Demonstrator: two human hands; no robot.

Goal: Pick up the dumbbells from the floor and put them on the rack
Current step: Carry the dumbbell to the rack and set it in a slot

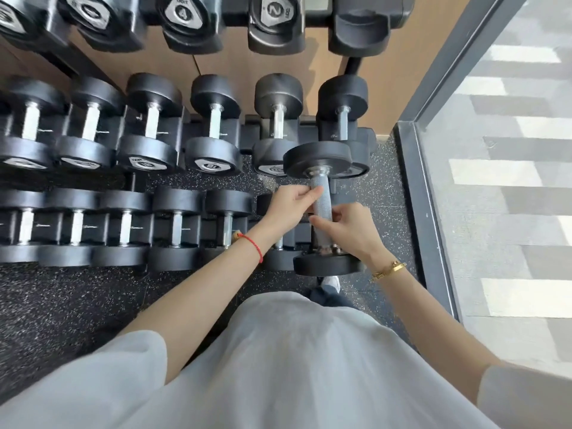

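Note:
A black dumbbell with a knurled steel handle hangs in the air in front of the rack's right end, its far head near the middle tier. My left hand holds the upper part of the handle from the left. My right hand grips the lower part from the right, just above the near head. The black rack carries rows of black dumbbells on three tiers. Beneath the held dumbbell, the lowest tier's right end is mostly hidden.
A grey metal door frame and glass wall run along the right side. The floor is dark speckled rubber. One shoe shows below the held dumbbell. An unfilled black cradle sits at the top tier's right end.

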